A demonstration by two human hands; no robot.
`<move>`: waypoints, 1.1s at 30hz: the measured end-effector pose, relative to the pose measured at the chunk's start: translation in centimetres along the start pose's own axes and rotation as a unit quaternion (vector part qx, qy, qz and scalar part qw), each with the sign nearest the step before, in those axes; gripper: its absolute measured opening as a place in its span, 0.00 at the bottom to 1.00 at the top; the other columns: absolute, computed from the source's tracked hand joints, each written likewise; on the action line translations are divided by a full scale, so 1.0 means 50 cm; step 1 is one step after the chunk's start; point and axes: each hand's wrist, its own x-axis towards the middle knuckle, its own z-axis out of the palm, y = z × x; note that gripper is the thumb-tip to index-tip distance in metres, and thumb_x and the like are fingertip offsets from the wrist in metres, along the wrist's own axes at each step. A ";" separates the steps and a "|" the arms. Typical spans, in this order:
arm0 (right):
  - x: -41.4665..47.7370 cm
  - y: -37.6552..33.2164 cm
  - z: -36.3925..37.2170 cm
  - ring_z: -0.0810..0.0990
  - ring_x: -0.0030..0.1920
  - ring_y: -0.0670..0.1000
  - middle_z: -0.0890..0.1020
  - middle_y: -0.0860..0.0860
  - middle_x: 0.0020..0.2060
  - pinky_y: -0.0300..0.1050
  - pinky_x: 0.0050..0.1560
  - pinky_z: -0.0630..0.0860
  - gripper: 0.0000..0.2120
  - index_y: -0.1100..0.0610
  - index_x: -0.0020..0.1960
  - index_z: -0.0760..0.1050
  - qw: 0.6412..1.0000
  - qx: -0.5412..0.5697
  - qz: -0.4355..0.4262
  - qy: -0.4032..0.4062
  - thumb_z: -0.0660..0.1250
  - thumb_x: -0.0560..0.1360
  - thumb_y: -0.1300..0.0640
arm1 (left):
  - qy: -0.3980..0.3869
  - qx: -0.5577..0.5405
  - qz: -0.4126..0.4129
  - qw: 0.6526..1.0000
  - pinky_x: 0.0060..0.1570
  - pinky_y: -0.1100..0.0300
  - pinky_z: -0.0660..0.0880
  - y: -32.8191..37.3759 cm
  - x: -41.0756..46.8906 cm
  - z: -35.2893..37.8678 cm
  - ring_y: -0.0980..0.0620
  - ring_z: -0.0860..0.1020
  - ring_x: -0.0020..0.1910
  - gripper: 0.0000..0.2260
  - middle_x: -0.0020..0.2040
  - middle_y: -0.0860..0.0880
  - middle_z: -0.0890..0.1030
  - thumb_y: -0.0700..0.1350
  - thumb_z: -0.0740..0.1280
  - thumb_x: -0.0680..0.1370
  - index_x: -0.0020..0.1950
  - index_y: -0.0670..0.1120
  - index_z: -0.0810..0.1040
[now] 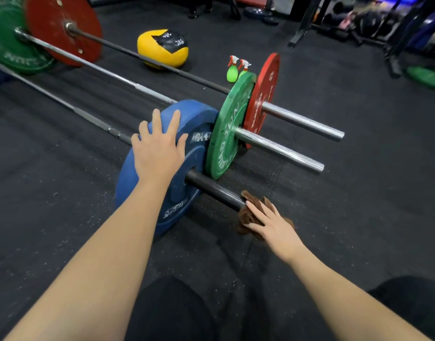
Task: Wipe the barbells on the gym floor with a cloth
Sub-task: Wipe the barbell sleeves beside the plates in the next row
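Three barbells lie side by side on the black gym floor. The nearest has a blue plate (186, 148) and a dark sleeve (214, 189) sticking out to the right. My left hand (157, 148) rests flat on the top of the blue plate, fingers spread. My right hand (270, 225) holds a brown cloth (248, 215) wrapped round the end of that dark sleeve. Behind it stand a green plate (228, 134) with a chrome sleeve (280, 150) and a red plate (260, 99) with its own chrome sleeve (302, 120).
A yellow medicine ball (162, 49) and two green spray bottles (232, 70) sit beyond the bars. At the far left are a large green plate (7, 38) and a red plate (61, 28). Racks (307, 20) and another green plate (425, 76) stand at the back right.
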 end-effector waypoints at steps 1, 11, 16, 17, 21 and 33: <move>-0.033 0.017 -0.006 0.59 0.78 0.66 0.58 0.55 0.81 0.65 0.68 0.72 0.34 0.44 0.69 0.77 1.000 0.015 0.009 -0.011 0.78 0.68 0.67 | 0.000 -0.001 0.003 1.000 0.54 0.38 0.72 0.002 -0.002 0.000 0.32 0.71 0.67 0.26 0.79 0.38 0.64 0.60 0.53 0.85 0.82 0.55 0.58; -0.076 0.058 -0.131 0.64 0.78 0.58 0.44 0.52 0.82 0.44 0.72 0.65 0.34 0.38 0.77 0.67 0.963 0.064 0.085 -0.247 0.59 0.79 0.68 | -0.019 0.000 0.000 1.000 0.62 0.35 0.70 0.004 -0.003 -0.005 0.30 0.65 0.74 0.26 0.80 0.37 0.61 0.60 0.51 0.86 0.83 0.54 0.56; -0.054 0.138 -0.220 0.73 0.71 0.56 0.71 0.51 0.74 0.44 0.68 0.70 0.32 0.39 0.74 0.71 0.965 0.062 0.107 -0.233 0.62 0.75 0.65 | -0.022 0.045 0.009 0.999 0.61 0.36 0.70 0.018 -0.002 -0.029 0.34 0.68 0.69 0.26 0.76 0.36 0.65 0.58 0.51 0.86 0.83 0.50 0.57; -0.046 0.162 -0.235 0.74 0.69 0.54 0.73 0.49 0.72 0.44 0.66 0.72 0.32 0.39 0.73 0.72 0.969 0.059 0.111 -0.215 0.63 0.74 0.65 | -0.018 0.064 0.015 0.998 0.58 0.38 0.70 0.021 -0.002 -0.034 0.35 0.69 0.65 0.26 0.73 0.36 0.68 0.57 0.52 0.86 0.82 0.48 0.57; -0.001 0.258 -0.273 0.76 0.66 0.56 0.77 0.50 0.67 0.48 0.66 0.72 0.30 0.42 0.72 0.74 0.978 0.092 0.135 -0.127 0.63 0.74 0.65 | -0.014 0.124 0.008 0.992 0.56 0.41 0.70 0.056 0.002 -0.035 0.37 0.69 0.57 0.28 0.64 0.37 0.70 0.55 0.55 0.85 0.78 0.38 0.60; 0.307 0.473 -0.174 0.79 0.57 0.62 0.79 0.58 0.59 0.56 0.57 0.77 0.26 0.47 0.71 0.67 0.961 0.259 0.089 0.028 0.65 0.76 0.63 | 0.007 0.056 -0.001 0.998 0.63 0.40 0.69 0.391 -0.007 0.136 0.38 0.74 0.60 0.23 0.63 0.41 0.76 0.52 0.64 0.80 0.72 0.44 0.75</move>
